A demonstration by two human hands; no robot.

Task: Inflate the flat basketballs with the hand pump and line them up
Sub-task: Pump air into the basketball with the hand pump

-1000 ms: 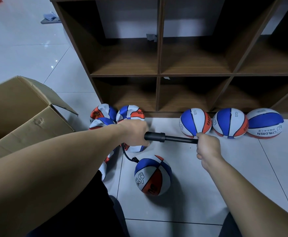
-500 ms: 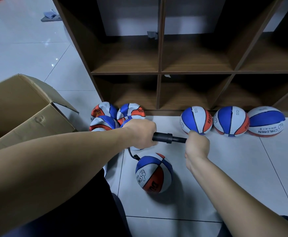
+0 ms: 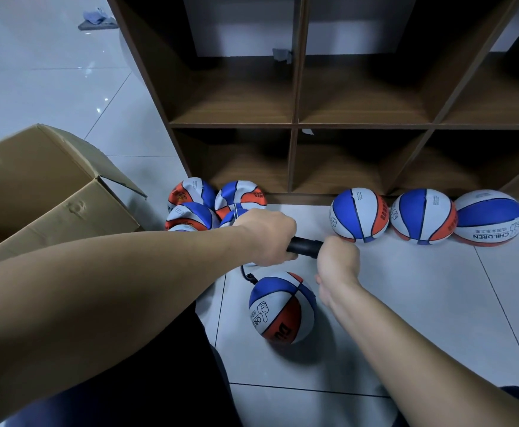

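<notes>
Your left hand [image 3: 264,238] is wrapped tight around the black hand pump [image 3: 304,246]. Your right hand [image 3: 338,260] is a closed fist on the pump's handle end, right up against the black tube. A thin black hose [image 3: 247,275] hangs from the pump and plugs into the basketball [image 3: 281,308] on the floor just below your hands. Three round basketballs [image 3: 423,215] sit in a row by the bottom of the brown shelf [image 3: 295,124]. A pile of flat balls [image 3: 212,204] lies behind your left hand. An open cardboard box [image 3: 45,192] is off to the left.
</notes>
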